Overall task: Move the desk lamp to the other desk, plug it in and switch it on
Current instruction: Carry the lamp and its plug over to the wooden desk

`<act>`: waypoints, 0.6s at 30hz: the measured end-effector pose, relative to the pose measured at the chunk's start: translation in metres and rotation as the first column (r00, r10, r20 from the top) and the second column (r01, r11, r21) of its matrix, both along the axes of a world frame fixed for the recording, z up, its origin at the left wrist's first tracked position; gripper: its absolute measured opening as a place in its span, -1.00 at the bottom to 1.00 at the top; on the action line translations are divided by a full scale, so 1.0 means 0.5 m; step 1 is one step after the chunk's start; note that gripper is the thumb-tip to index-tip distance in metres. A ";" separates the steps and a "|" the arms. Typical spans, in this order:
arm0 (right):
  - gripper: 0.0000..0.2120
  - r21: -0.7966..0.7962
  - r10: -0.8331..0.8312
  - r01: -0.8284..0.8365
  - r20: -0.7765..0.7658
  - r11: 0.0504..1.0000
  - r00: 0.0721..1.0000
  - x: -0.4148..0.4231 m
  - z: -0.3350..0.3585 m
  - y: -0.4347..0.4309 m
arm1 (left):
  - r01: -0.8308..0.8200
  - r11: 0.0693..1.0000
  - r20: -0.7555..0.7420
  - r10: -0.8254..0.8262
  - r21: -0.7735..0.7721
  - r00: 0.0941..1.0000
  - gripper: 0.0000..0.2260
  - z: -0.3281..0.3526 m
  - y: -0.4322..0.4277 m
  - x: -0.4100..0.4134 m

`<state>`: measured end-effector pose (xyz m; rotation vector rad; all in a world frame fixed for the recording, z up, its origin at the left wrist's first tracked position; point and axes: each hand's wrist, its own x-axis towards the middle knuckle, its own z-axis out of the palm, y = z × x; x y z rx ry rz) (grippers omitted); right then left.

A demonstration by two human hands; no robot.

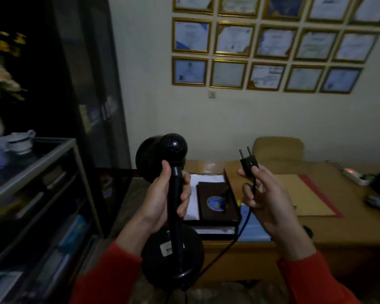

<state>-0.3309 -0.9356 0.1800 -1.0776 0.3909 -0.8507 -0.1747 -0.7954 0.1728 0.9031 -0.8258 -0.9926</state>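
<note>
Black all over, the desk lamp (173, 216) has a round dome head, a ribbed neck and a wide circular base with a small white sticker on it. It is held upright in the air, in front of the person and short of the wooden desk (349, 227), with its head at 12 o'clock from the grip and its base at 6 o'clock, close to the red sleeves (312, 279).

The left hand (162, 200) is clenched around the ribbed neck, thumb up along the near side and fingers curled round the far side.

A dark cord (219, 253) leaves the base, sags toward 4 o'clock, then climbs to the right hand (266, 198). That hand pinches the black two-pin plug (249, 163) between thumb and fingertips, pins pointing up toward 12 o'clock, the cord running down through the loosely curled fingers. The plug sits at 3 o'clock from the lamp head, apart from it.

Beyond the hands, on the desk, lie a stack of folders (213, 205) and a tan desk mat (307, 194). At 2 o'clock, near the desk's far right edge, a white power strip (355, 175) shows a small red light. Gold-framed certificates (270, 44) fill the wall above.
</note>
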 end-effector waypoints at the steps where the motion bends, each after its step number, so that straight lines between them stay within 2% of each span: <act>1: -0.87 -0.001 -0.023 0.023 -0.001 1.000 1.000 -0.019 -0.001 -0.021 | 0.033 0.999 0.002 -0.033 0.001 0.999 -0.48 -0.001 -0.030 -0.011; 11: -0.88 -0.004 -0.232 0.232 -0.034 0.973 0.972 -0.175 -0.017 -0.223 | 0.295 0.955 0.028 -0.295 -0.014 0.955 -0.48 -0.008 -0.317 -0.115; 18: -0.86 0.001 -0.415 0.416 -0.078 0.909 0.907 -0.318 -0.017 -0.335 | 0.422 0.906 0.036 -0.421 -0.022 0.906 -0.48 -0.016 -0.495 -0.222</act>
